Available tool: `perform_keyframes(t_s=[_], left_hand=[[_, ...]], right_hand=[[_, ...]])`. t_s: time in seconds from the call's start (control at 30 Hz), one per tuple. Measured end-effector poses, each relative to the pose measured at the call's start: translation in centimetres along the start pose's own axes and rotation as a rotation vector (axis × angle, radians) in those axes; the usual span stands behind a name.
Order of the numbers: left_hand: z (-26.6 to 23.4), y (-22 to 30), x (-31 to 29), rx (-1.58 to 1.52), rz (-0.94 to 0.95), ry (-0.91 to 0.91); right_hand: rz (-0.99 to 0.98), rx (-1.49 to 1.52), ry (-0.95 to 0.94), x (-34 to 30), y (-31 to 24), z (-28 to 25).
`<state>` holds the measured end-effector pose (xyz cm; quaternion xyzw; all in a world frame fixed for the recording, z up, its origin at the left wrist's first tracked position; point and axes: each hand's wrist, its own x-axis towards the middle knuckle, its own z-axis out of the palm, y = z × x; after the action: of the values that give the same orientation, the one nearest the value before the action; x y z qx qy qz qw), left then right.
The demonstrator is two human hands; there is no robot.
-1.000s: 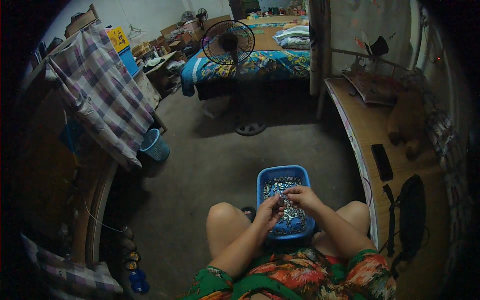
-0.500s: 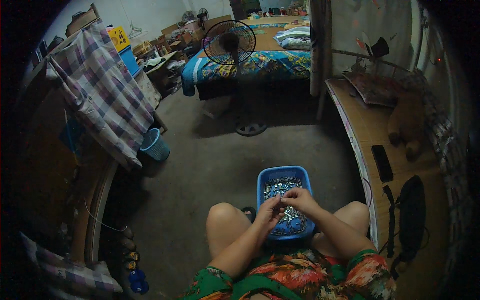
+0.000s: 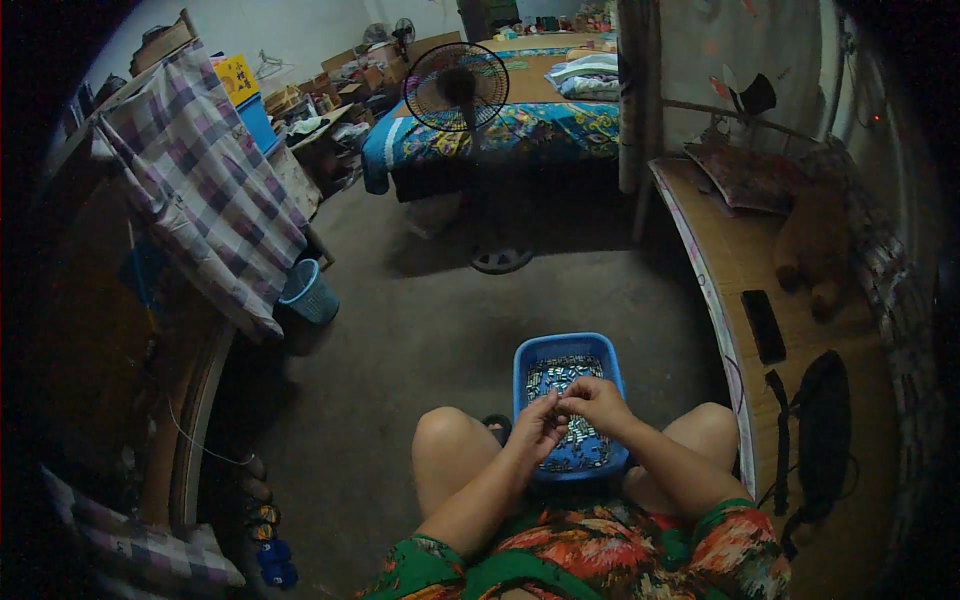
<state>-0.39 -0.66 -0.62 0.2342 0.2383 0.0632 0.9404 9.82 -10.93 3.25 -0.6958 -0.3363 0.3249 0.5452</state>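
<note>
A blue plastic basin (image 3: 522,375) stands low between my knees, its bottom strewn with many small shiny metal cylinders (image 3: 566,368). Over it, my left hand (image 3: 540,424) and my right hand (image 3: 597,405) meet at the fingertips. Both are closed in a pinch around something very small; what it is cannot be made out. The left palm is partly turned up with its fingers curled. My right hand covers part of the basin and the pieces beneath.
A standing fan (image 3: 457,88) rises beyond the basin, before a bed (image 3: 540,140). To the left are a blue wastebasket (image 3: 311,293) and a checked cloth (image 3: 200,180). On the right, a bench (image 3: 715,225) holds a phone (image 3: 764,326) and a black bag (image 3: 823,420).
Both hands stay pinched together over the basin, with only a slight shift of the fingers. The basin has not moved.
</note>
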Motion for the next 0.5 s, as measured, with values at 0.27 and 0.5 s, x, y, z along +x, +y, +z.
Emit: perform_keyframes(t_s=[0.27, 0.5], left_hand=[[-0.2, 0.1, 0.0, 0.014, -0.01, -0.081], [0.3, 0.3, 0.1, -0.04, 0.009, -0.046]], right_hand=[[0.008, 0.118, -0.054, 0.4, 0.4, -0.6], [0.386, 0.499, -0.084, 1.1, 1.8, -1.9]])
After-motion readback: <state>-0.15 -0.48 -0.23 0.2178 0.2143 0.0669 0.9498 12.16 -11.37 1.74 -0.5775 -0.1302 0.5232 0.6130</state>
